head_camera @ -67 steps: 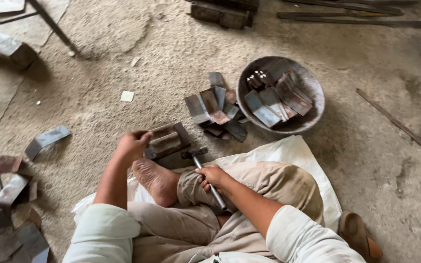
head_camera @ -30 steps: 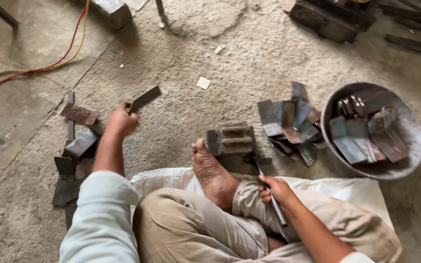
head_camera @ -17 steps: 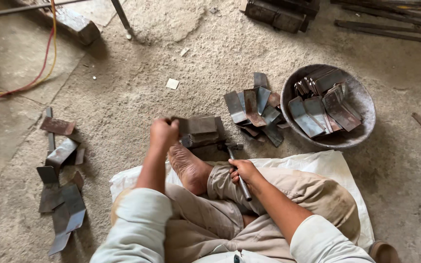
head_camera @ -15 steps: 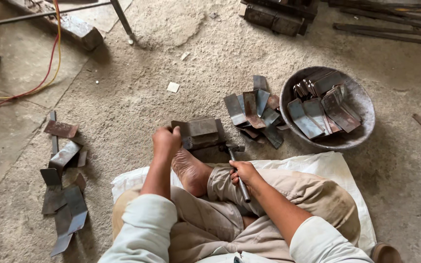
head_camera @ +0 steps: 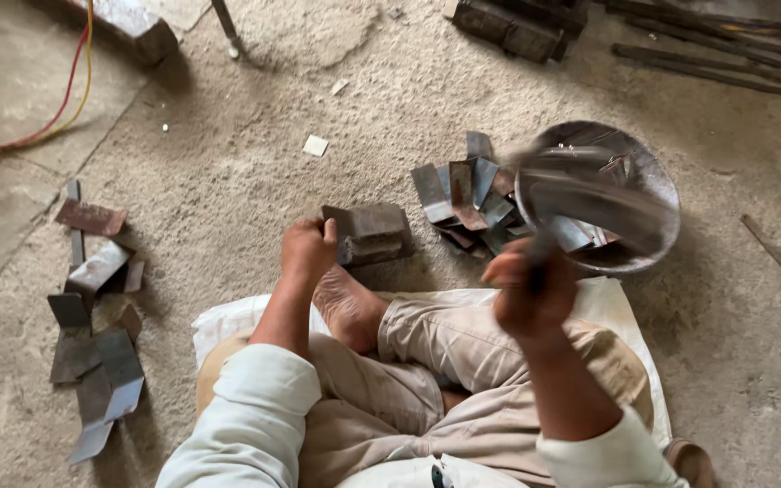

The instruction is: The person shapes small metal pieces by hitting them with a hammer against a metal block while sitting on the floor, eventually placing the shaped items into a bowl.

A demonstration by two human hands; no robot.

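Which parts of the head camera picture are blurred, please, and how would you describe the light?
Head view: the raised right hand and the dark tool it swings are smeared by motion blur, which hides part of the round grey metal bowl; the left hand on the dark rectangular metal block is sharp; the light is soft and even, with faint shadows and no glare on the sandy concrete floor.

The person sits on a sack (head_camera: 621,312) spread on the floor (head_camera: 228,154). A metal block (head_camera: 374,233) lies on the floor just ahead of the bare foot (head_camera: 347,305), with the left hand (head_camera: 307,251) touching its left end. The right hand (head_camera: 531,291) is raised to the right of the block, holding a blurred tool (head_camera: 580,185). Beyond it sits a bowl (head_camera: 657,181) with cut plates (head_camera: 467,192) heaped at its left. More metal scraps (head_camera: 92,316) lie far left
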